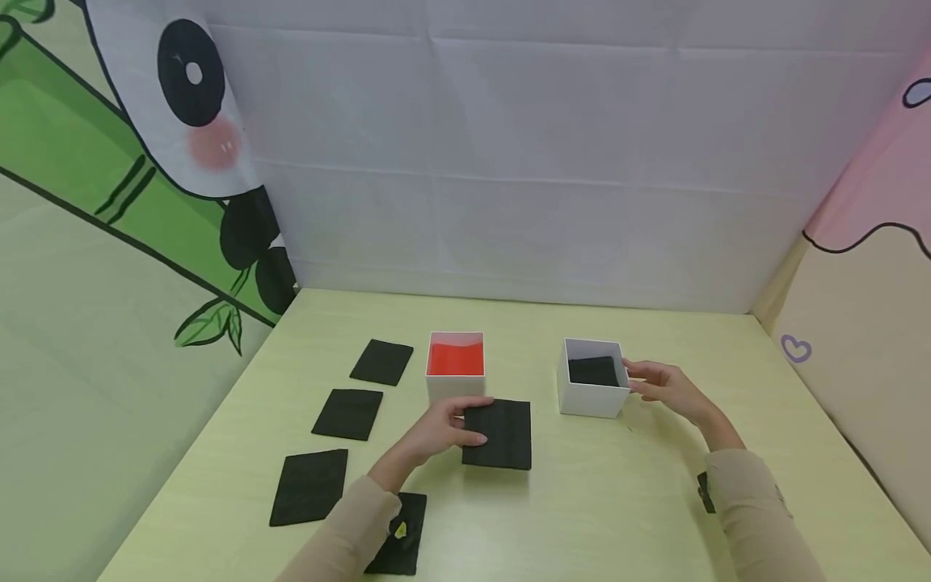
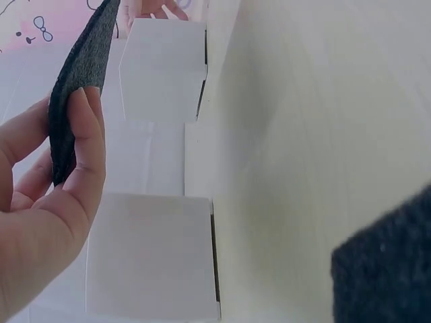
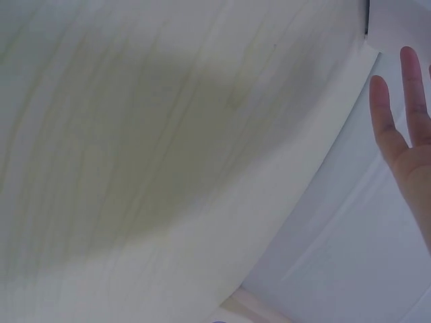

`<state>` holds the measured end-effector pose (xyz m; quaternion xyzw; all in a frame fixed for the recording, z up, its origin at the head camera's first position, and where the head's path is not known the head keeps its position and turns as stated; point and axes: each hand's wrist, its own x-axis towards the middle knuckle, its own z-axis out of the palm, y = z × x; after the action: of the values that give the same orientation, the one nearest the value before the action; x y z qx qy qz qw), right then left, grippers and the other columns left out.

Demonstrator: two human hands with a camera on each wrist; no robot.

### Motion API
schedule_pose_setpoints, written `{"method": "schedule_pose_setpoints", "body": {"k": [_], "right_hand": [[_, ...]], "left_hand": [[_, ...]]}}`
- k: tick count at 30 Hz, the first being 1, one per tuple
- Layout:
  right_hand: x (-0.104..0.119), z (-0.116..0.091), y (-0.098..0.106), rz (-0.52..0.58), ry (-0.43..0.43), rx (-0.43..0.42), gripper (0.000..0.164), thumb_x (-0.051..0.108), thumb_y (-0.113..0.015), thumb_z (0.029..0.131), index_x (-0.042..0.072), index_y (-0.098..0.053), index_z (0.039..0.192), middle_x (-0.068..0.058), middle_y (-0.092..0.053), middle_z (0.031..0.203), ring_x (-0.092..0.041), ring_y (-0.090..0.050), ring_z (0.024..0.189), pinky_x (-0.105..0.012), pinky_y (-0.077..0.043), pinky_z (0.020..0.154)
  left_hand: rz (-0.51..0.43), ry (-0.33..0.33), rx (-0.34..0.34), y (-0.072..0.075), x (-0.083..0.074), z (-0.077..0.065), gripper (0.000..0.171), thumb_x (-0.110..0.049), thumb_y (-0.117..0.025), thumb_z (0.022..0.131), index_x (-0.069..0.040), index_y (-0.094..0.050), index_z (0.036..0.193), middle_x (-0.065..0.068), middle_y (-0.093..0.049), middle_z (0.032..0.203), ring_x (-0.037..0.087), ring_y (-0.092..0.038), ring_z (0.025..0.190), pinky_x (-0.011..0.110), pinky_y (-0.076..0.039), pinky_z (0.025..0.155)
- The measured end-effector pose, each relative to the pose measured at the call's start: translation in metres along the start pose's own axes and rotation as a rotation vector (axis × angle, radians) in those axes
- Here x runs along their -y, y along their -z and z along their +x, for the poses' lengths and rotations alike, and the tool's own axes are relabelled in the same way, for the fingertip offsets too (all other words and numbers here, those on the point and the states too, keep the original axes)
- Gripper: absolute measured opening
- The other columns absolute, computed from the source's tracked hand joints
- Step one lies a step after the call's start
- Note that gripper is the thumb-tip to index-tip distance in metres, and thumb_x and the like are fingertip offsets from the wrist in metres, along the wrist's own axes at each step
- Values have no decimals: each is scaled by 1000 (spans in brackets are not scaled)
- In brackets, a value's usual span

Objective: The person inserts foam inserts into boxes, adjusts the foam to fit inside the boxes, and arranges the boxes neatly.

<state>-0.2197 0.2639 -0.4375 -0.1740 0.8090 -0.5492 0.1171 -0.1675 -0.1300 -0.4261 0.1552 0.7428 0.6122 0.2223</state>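
My left hand point(image 1: 440, 435) pinches a black felt square point(image 1: 502, 435) by its left edge. The square is held up over the table, just in front of a white box with red inside point(image 1: 456, 388). In the left wrist view, thumb and fingers press the bending felt point(image 2: 81, 74) from both sides. At the right, my right hand point(image 1: 669, 390) has its fingertips at the right wall of a second white box point(image 1: 592, 401). Black felt point(image 1: 592, 371) lies inside that box. The right wrist view shows the fingers point(image 3: 413, 101) stretched out and spread beside the box's corner.
On the table's left side lie several more black squares, among them one at the back point(image 1: 381, 362) and one in front point(image 1: 309, 487). The nearest square point(image 1: 407, 550) bears a small yellow mark and is partly under my left sleeve. A white cloth wall point(image 1: 509, 178) stands behind the table.
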Motion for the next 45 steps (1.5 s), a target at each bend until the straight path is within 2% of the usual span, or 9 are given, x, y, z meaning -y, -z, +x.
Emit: {"method": "schedule_pose_setpoints", "body": {"k": [6,11,17,22,28,35,40,45], "right_hand": [[-1,1,-1,-13,0,-10,40,9,-54,89,-14,-44,121,-30,-34,131,-5,-58,88,-38,-46,76],[-2,1,-1,-18,1,-20,40,9,-54,89,-14,-44,121,-31,-34,131,-5,-58,87,-38,-47,76],[-3,1,-1,-20,19,-26,40,9,-54,89,-14,-45,120,-32,-34,129,-6,-59,87,-39,-47,75],[-6,2,-1,-21,21,-30,40,9,-54,89,-13,-45,120,-31,-35,130,-5,-59,87,-36,-47,74],[-9,3,0,-16,15,-34,40,10,-54,89,-13,-44,121,-30,-35,130,-6,-59,87,-35,-47,73],[-8,2,-1,-7,6,-39,41,10,-55,89,-13,-45,121,-31,-36,129,-6,-59,87,-31,-47,72],[-9,1,-1,-11,11,-37,41,10,-54,89,-13,-44,122,-31,-36,129,-5,-59,87,-32,-47,72],[-10,2,-1,-18,18,-42,41,10,-54,89,-13,-44,121,-31,-37,128,-6,-59,87,-35,-48,73]], "left_hand": [[-1,-19,-5,-5,1,9,50,-2,-68,76,-6,-53,124,13,-52,117,21,-61,83,32,-50,72],[-28,-43,-6,-11,-7,12,49,0,-67,77,-3,-53,124,14,-55,114,22,-62,84,32,-50,72],[8,-77,-38,-17,-15,21,47,-3,-67,78,-4,-54,123,11,-57,110,19,-62,74,30,-50,67],[3,-97,-59,-19,-24,27,46,-3,-67,78,-4,-55,122,13,-57,110,19,-62,77,30,-50,69],[-14,-102,-74,-21,-28,35,45,-4,-67,78,-3,-55,122,12,-61,102,20,-63,75,29,-50,67],[-9,-88,-109,-25,-34,45,42,-6,-68,78,-6,-58,119,9,-62,100,18,-61,67,27,-50,65],[0,-76,-128,-29,-41,51,41,-8,-67,79,-8,-59,120,8,-63,96,17,-61,66,25,-47,62],[-27,-77,-113,-31,-45,61,40,-7,-63,83,-7,-56,123,11,-62,105,17,-62,73,25,-49,67]]}}
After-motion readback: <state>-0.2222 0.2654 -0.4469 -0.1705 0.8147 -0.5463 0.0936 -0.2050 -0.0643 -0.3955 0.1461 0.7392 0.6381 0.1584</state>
